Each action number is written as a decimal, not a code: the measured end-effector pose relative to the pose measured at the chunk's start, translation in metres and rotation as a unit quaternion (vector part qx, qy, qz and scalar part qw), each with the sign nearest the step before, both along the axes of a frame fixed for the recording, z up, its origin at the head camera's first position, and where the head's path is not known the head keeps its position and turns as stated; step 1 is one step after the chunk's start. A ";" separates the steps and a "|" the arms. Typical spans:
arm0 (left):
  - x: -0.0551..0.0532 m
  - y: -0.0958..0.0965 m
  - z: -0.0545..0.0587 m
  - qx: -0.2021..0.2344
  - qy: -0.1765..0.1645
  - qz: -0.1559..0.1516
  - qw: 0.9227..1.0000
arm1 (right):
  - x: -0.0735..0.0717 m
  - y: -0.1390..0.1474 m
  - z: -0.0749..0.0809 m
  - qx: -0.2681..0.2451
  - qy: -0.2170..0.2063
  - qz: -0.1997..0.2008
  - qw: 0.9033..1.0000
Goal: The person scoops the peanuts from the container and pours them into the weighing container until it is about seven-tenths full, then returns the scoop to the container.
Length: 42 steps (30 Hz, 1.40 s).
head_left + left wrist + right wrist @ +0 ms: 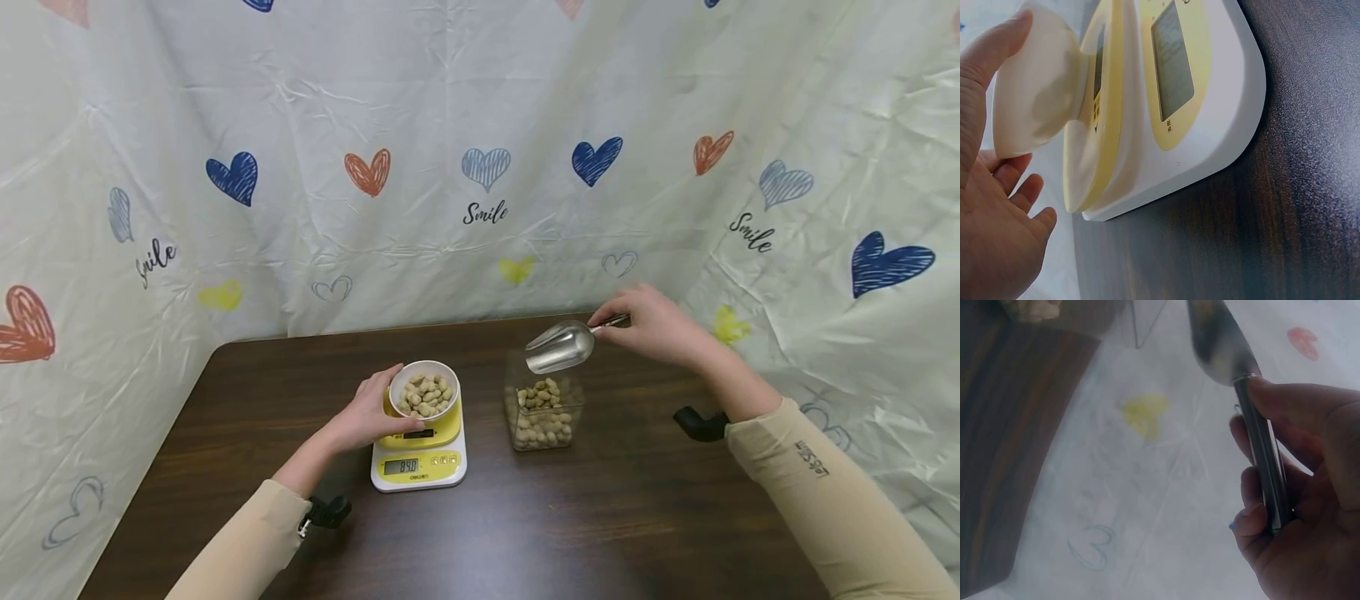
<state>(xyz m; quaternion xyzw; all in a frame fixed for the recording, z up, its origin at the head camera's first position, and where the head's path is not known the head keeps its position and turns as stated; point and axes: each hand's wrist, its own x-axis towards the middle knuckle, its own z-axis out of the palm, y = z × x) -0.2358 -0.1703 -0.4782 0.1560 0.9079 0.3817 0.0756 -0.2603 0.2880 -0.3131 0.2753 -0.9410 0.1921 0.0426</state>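
Observation:
A white bowl (424,367) of peanuts (425,395) sits on the yellow and white kitchen scale (457,471), whose display shows digits. My left hand (372,409) grips the bowl's side, thumb near its rim and fingers around the far side; the left wrist view shows the thumb (1000,44) against the bowl (1038,81). My right hand (651,323) holds a metal scoop (564,346) by its handle, above a clear square container (517,425) of peanuts (542,417). No peanuts show in the scoop. In the right wrist view, fingers and thumb curl around the scoop's handle (1263,453).
Scale and container stand side by side on a dark wooden table (600,517). A white curtain (420,267) printed with hearts hangs behind the table and along both sides. Each wrist wears a black strap camera, one of them a dark mount (701,424) at the right wrist.

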 end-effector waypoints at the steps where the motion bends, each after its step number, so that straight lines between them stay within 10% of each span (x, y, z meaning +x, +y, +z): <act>1: 0.000 0.000 0.000 0.001 0.000 0.000 1.000 | 0.000 0.000 -0.001 0.010 0.001 0.003 1.000; 26: -0.001 -0.002 -0.001 0.007 -0.002 -0.002 1.000 | -0.013 -0.043 -0.043 0.105 -0.083 0.084 0.987; 35: -0.002 -0.002 -0.002 0.010 -0.010 0.001 1.000 | -0.014 -0.044 -0.051 0.121 -0.018 0.060 0.991; 42: 0.006 -0.012 0.006 0.021 -0.005 0.004 1.000 | -0.006 -0.027 -0.050 0.033 0.026 0.013 0.999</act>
